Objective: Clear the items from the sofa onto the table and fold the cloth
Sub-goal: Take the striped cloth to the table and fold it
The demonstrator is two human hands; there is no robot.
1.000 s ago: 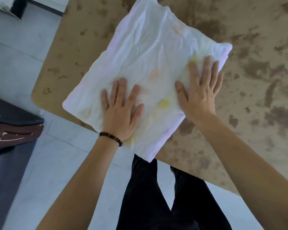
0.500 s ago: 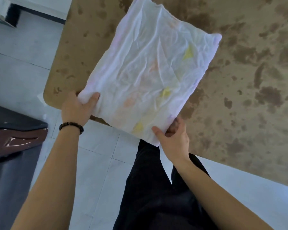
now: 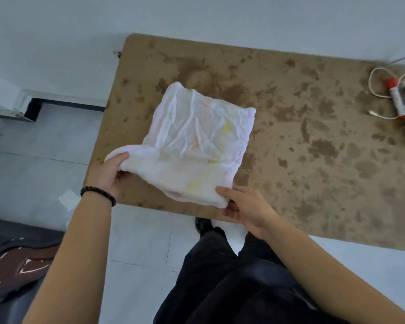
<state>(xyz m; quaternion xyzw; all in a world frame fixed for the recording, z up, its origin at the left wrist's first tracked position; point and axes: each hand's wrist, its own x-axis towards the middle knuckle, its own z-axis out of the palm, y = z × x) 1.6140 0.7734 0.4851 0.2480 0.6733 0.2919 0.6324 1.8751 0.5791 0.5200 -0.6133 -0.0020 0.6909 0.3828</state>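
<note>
- Floor (image 3: 45, 141): pale grey tiles with thin joint lines, running under and around the desk; a small scrap of pale tape lies on it near the left wrist.
- Desk (image 3: 313, 160): rectangular top with rounded corners, tan with dark brown mottling, set at a slant across the view. It carries the cloth towards its left end and small things at its far right end.
- Black trousers (image 3: 220, 288): the person's two legs, seen from above at the desk's near edge, with one dark shoe toe (image 3: 202, 224) showing beside it.
- White crumpled cloth (image 3: 197, 141): roughly square, with faint yellow and pink marks. Its far part lies on the desk; its near edge is raised off the surface by both hands.
- Dark grey piece with a glossy brown panel (image 3: 21, 265): lower left corner, on the floor; what it is cannot be told.
- Right hand (image 3: 246, 209): pinches the cloth's near right corner, thumb on top, fingers curled beneath.
- Left hand (image 3: 108, 174): grips the cloth's near left corner, thumb over the bunched fabric, fingers underneath.
- White bottle with a red cap (image 3: 400, 99): lying on its side at the desk's far right end, blurred.
- Thin white cable (image 3: 374, 85): looped beside and around the bottle.
- Bracelet of dark beads (image 3: 98, 194): round the left wrist.
</note>
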